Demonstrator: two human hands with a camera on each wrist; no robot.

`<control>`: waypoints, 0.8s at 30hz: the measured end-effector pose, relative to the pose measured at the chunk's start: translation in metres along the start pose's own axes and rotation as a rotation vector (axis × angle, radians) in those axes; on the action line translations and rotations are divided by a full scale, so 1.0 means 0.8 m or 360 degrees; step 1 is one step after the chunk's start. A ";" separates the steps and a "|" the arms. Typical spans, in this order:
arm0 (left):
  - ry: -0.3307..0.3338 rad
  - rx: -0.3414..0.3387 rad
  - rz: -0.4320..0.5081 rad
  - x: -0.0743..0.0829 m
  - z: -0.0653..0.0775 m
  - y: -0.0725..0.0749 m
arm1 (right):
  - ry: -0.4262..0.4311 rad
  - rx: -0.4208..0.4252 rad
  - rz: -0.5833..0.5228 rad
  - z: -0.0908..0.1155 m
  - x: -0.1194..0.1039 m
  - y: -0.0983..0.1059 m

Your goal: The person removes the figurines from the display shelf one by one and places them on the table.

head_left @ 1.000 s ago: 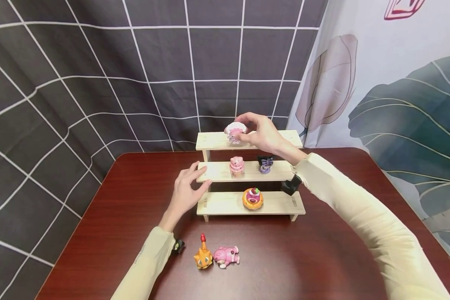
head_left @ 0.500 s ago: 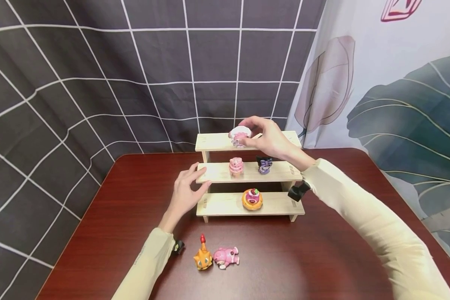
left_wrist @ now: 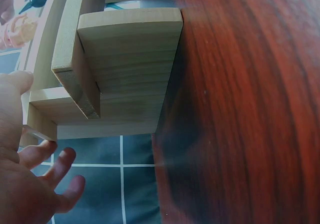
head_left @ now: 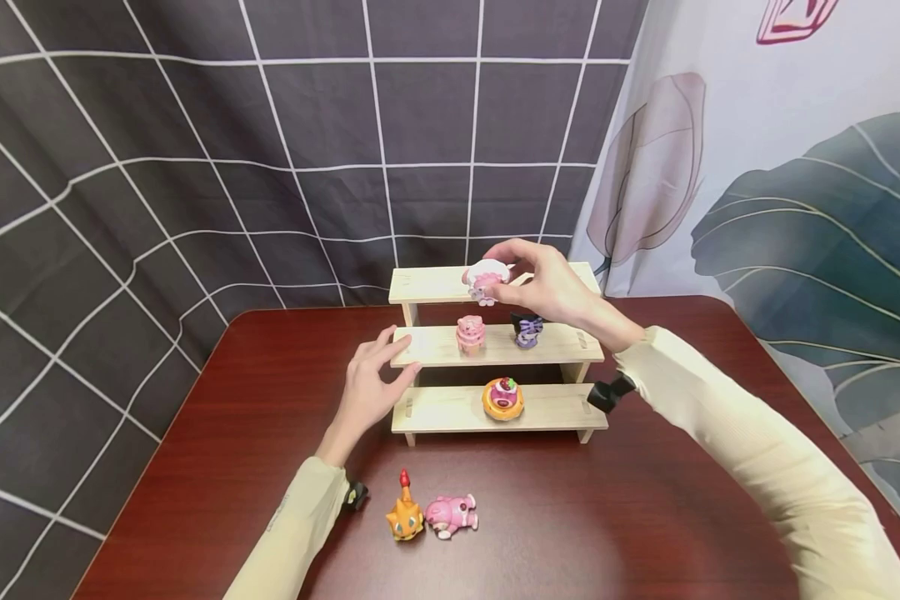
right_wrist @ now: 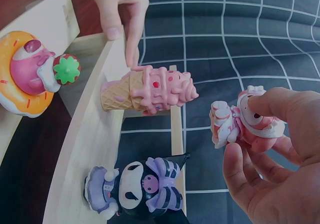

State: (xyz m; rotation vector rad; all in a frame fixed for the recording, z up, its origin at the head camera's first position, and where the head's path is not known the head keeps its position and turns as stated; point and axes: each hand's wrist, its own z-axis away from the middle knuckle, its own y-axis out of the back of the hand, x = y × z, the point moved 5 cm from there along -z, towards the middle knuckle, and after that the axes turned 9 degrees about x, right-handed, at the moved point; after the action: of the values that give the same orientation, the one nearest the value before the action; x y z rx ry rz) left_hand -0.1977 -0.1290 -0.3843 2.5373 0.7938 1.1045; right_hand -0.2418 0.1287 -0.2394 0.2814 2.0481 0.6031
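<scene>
Pink-and-white figurine [head_left: 486, 279]: pinched by right hand [head_left: 547, 286]; could be dropped if loosened.
Black-and-purple figurine [head_left: 527, 335]: below that grip; could be toppled if brushed.
Wooden stand [head_left: 442, 409]: gripped by left hand [head_left: 367, 382].

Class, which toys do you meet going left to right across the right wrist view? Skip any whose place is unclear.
Orange-ringed toy → pink ice-cream-cone toy → pink-and-white figure held in the right hand. Left out: the black-and-purple figure, directly below the cone toy in the picture.

Home-like indoor corner, dark gridded curtain [head_left: 315, 108], pale leaf-print curtain [head_left: 780, 208], red-brown table [head_left: 570, 517]
</scene>
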 end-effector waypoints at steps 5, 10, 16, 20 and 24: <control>-0.0009 0.0010 -0.0002 0.000 0.000 0.000 | 0.0010 -0.0006 -0.0020 0.005 -0.002 0.002; -0.0008 0.0010 0.0004 -0.001 0.000 -0.001 | 0.0026 -0.0002 0.0001 0.008 -0.002 0.004; 0.0015 -0.0001 0.0010 -0.002 0.001 -0.001 | 0.0003 -0.0021 -0.0024 0.013 -0.003 0.004; 0.0017 -0.0001 0.0010 -0.001 0.002 -0.001 | 0.0005 -0.0018 -0.0014 0.016 -0.003 0.005; 0.0014 0.0002 0.0014 -0.001 0.001 -0.001 | 0.0000 -0.0016 -0.0004 0.018 -0.003 0.005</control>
State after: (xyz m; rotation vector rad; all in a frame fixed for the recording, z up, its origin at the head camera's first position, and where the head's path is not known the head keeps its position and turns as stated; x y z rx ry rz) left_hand -0.1975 -0.1291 -0.3858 2.5411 0.7867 1.1193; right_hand -0.2283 0.1356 -0.2417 0.2725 2.0444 0.6117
